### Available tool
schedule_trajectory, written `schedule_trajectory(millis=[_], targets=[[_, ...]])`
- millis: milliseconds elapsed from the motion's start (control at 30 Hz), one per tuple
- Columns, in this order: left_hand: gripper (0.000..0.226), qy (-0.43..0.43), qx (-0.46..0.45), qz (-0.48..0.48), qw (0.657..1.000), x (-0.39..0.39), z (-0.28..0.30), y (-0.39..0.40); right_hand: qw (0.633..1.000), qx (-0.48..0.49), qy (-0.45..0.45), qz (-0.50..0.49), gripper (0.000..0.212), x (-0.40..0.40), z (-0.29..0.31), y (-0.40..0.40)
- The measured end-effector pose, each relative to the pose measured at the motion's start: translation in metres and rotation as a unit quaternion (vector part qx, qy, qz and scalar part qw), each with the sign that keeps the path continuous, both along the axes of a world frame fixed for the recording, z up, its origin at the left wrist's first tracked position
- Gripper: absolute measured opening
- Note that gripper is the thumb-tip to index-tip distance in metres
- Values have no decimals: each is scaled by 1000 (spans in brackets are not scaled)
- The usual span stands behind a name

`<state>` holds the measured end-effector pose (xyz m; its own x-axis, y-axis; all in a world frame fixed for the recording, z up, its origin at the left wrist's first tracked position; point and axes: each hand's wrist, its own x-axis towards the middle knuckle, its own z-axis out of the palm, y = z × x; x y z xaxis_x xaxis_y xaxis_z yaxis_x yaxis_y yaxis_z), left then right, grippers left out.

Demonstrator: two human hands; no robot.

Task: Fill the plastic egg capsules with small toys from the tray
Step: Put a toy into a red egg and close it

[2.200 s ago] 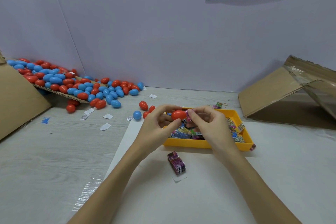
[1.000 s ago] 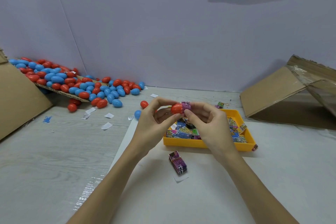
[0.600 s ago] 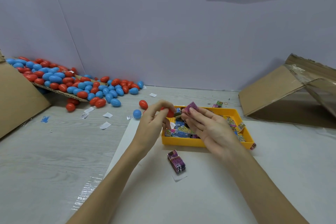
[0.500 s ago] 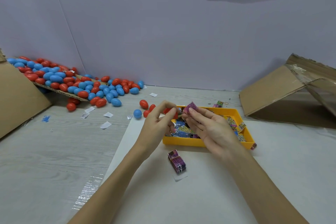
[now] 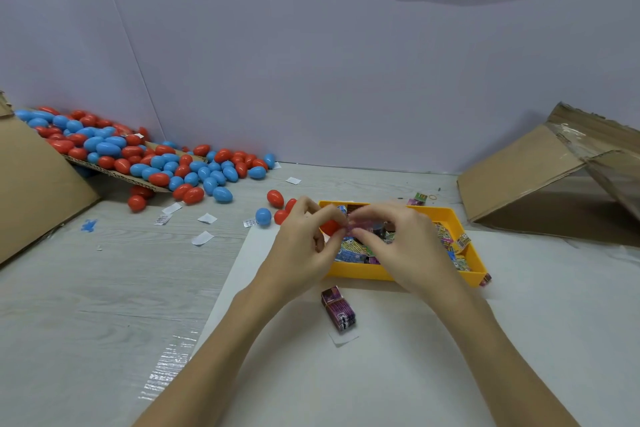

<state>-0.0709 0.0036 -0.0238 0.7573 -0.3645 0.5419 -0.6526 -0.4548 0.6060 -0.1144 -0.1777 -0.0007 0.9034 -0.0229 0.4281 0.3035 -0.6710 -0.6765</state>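
Observation:
My left hand [image 5: 304,246] holds a red egg capsule [image 5: 329,226] over the left end of the yellow tray [image 5: 363,273]. My right hand [image 5: 401,246] pinches a small purple toy packet [image 5: 358,222] right against the capsule's open side. My fingers hide most of both. The tray holds several colourful toy packets [image 5: 349,250]. A purple bundle of packets [image 5: 338,309] lies on the white sheet in front of the tray.
A big heap of red and blue egg capsules [image 5: 138,156] spills from a cardboard flap at the left. Three loose eggs [image 5: 264,216] lie near the tray. Paper scraps [image 5: 202,238] dot the table. A tipped cardboard box [image 5: 540,180] stands at the right.
The hands parted with capsule and packet separate, then came together again; the packet now meets the red capsule over the tray.

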Motion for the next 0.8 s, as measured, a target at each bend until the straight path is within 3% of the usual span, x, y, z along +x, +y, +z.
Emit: schedule_trajectory(millis=[67,167,333,433,800], targets=[[10,-19,19,-11,1000,-1,-1,0,1000,-27,-5,-2,12,-1,-4,2],[11,-7,-2,-18,1000,-2,0,-2,999,21,6,-24,2,1,-6,1],[24,106,-129,-46,985,-1,9,0,972,218,50,-67,14,5,-6,-7],[27,130,-155,-73,977,-5,12,-1,950,293,67,-86,19,5,-7,-5],[21,119,-141,-16,983,-10,6,-11,942,313,72,-96,19,5,-11,4]])
